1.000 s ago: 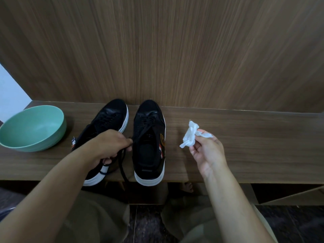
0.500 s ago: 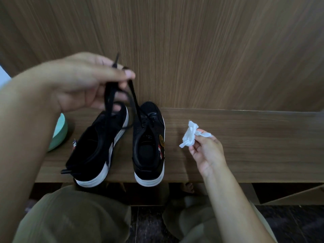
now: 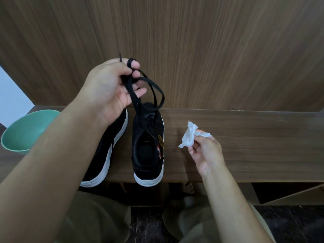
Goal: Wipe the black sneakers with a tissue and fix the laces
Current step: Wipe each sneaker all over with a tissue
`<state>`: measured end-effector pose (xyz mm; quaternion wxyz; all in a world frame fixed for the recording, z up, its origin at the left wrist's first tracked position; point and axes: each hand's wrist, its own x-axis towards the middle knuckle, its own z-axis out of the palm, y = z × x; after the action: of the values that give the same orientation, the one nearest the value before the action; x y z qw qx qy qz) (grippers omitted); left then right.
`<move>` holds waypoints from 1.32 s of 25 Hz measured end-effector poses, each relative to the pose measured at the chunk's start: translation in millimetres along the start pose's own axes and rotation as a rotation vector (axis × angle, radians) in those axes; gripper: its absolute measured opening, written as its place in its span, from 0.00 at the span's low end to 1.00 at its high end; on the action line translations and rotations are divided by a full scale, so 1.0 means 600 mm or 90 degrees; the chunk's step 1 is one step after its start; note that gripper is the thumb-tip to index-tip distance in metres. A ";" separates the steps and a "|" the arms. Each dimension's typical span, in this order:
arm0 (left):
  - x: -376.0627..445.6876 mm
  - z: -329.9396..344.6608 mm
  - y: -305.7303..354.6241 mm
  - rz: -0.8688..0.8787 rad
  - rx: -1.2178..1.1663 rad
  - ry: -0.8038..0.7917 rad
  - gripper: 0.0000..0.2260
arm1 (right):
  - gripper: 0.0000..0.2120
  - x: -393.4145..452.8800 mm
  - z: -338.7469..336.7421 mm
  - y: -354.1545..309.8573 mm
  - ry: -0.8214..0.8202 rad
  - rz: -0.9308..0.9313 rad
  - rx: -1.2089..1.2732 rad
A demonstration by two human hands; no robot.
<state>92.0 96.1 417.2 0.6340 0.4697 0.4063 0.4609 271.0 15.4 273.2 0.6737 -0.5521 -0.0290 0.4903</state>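
A person faces a long wooden shelf [image 3: 245,151] backed by a wood-grain wall panel [image 3: 210,50]. Two black sneakers with white soles stand side by side, toes toward the wall, heels jutting over the shelf's front edge. The right half of the shelf lies bare and open, running out of view at the right.

The left hand [image 3: 112,88] is raised above the shoes, fingers curled around the black laces [image 3: 149,95], which loop over the fingertips and hang in a slack loop down to the right sneaker [image 3: 147,146]. That shoe's opening is dark inside; small patches mark its outer side, too small to read. The left sneaker [image 3: 108,155] is largely hidden behind the left forearm, so only its sole and part of its side show.

The right hand [image 3: 205,151] hovers over the shelf just right of the shoes, thumb and fingers pinched on a crumpled white tissue [image 3: 189,135].

At the shelf's left end sits a green bowl [image 3: 22,134], partly covered by the forearm; the part of its inside that shows holds nothing. Below the shelf, toes of a bare foot [image 3: 188,187] show dimly.
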 end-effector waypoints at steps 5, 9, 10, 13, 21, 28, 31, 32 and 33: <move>-0.008 -0.008 -0.040 0.050 -0.055 -0.010 0.14 | 0.08 -0.003 0.002 0.000 0.003 -0.003 0.002; -0.008 -0.028 -0.099 0.097 0.018 -0.031 0.15 | 0.08 -0.004 0.000 -0.001 0.000 -0.003 0.002; -0.008 -0.036 -0.119 0.120 0.107 -0.041 0.15 | 0.08 -0.004 0.000 -0.002 0.000 -0.004 0.001; -0.013 -0.059 -0.185 0.222 0.507 -0.090 0.17 | 0.07 -0.003 0.002 0.001 -0.003 -0.003 -0.005; -0.036 -0.030 -0.204 0.277 1.206 -0.104 0.10 | 0.08 -0.004 0.003 0.000 0.001 -0.003 -0.006; 0.009 0.005 -0.159 0.057 1.195 -0.488 0.06 | 0.08 -0.008 0.003 -0.001 0.003 0.000 -0.010; 0.021 -0.008 -0.095 -0.077 1.135 -0.618 0.13 | 0.07 -0.006 0.000 -0.003 0.004 -0.002 -0.004; 0.027 -0.012 -0.079 -0.065 1.118 -0.587 0.14 | 0.07 -0.006 0.000 -0.004 0.002 -0.002 0.000; 0.033 -0.012 -0.071 -0.007 1.095 -0.524 0.12 | 0.08 -0.006 0.001 -0.004 0.000 -0.002 0.003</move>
<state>98.6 111.4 372.8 0.1663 0.8987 0.3529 -0.2005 270.6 13.7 277.1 0.6756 -0.5506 -0.0286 0.4894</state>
